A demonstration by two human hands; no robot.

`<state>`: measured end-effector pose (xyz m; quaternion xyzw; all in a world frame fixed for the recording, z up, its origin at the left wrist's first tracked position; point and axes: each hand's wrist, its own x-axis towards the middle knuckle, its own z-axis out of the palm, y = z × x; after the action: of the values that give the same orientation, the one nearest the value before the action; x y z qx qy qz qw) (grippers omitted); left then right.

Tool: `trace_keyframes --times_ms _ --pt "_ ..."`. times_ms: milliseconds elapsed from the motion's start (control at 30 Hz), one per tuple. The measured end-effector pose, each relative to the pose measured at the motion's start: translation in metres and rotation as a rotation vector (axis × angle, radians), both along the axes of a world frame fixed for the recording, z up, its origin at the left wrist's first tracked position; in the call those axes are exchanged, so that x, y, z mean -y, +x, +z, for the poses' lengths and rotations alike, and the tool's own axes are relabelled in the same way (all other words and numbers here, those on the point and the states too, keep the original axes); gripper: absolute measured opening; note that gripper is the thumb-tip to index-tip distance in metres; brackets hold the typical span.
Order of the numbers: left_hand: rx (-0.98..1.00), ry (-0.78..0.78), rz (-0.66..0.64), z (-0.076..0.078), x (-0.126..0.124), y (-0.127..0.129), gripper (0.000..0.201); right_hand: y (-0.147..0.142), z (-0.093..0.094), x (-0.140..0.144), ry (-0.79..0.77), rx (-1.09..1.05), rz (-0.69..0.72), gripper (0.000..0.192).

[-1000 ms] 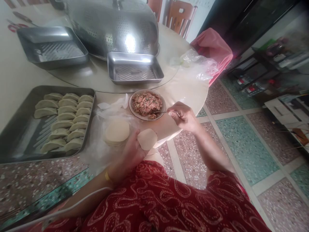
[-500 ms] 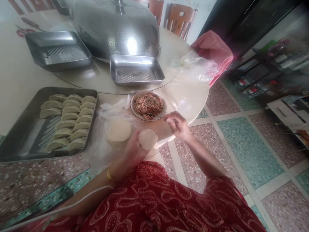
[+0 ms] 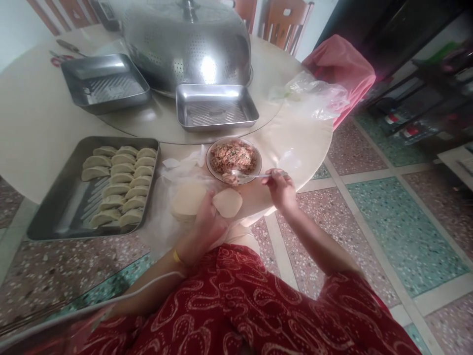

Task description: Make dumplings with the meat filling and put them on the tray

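Against a half second ago, shows more of the spoon (image 3: 258, 175): metal head now pale and bright against a lump of meat (image 3: 233, 154) at the bowl's (image 3: 260, 165) near rim, handle almost level. Seems to be gathering a portion, with none yet on the wrapper (image 3: 228, 203).

Right grip (image 3: 281, 188) pinched narrow on the spoon's handle, just right of the bowl; right forearm slanting back toward the body. Left grip (image 3: 210, 217) closed lightly on the wrapper's left edge, thumb uppermost, wrapper bare and just right of that grip, nearer than the bowl; left forearm reaching up from lower left.

Just left of the left grip, a stack (image 3: 187, 199) of wrappers on plastic (image 3: 158, 224). Farther left, rows of dumplings (image 3: 121, 178) in a tray (image 3: 68, 207).
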<state>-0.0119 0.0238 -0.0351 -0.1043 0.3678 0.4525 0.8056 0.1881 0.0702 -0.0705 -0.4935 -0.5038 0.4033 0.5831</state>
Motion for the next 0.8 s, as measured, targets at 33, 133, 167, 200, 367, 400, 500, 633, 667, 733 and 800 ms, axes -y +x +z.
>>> trace_keyframes --times_ms 33,133,167,200,367,400,500,633,667,733,800 --pt "0.015 0.011 -0.001 0.000 -0.001 0.000 0.053 0.001 0.003 0.000 -0.066 -0.057 -0.011 0.024" --pt "0.074 0.048 -0.016 0.001 -0.002 0.001 0.056 0.002 0.013 0.009 -0.178 -0.173 -0.001 0.017" --pt "0.092 0.057 -0.017 0.003 -0.002 0.002 0.057 0.001 0.017 0.014 -0.179 -0.179 0.006 0.015" --pt "0.104 0.063 -0.015 0.005 -0.002 0.003 0.057 0.001 0.020 0.020 -0.171 -0.172 0.011 0.015" --pt "0.095 0.068 0.008 0.016 0.002 0.003 0.060 -0.004 0.027 0.045 -0.034 -0.021 0.039 0.018" --pt "0.096 0.068 0.014 0.018 0.004 0.003 0.061 -0.005 0.028 0.049 0.010 0.017 0.054 0.019" --pt "0.115 0.069 0.029 0.024 0.009 0.000 0.064 -0.002 0.029 0.059 0.180 0.120 0.118 0.018" --pt "0.122 0.071 0.036 0.028 0.016 -0.002 0.065 0.003 0.033 0.068 0.318 0.216 0.166 0.013" --pt "0.117 0.073 0.040 0.028 0.017 -0.003 0.065 0.003 0.034 0.070 0.330 0.233 0.167 0.013" --pt "0.107 0.077 0.044 0.029 0.019 -0.003 0.064 0.003 0.037 0.073 0.339 0.258 0.159 0.015" --pt "0.092 0.084 0.042 0.028 0.020 -0.002 0.063 0.001 0.039 0.075 0.332 0.272 0.148 0.017"
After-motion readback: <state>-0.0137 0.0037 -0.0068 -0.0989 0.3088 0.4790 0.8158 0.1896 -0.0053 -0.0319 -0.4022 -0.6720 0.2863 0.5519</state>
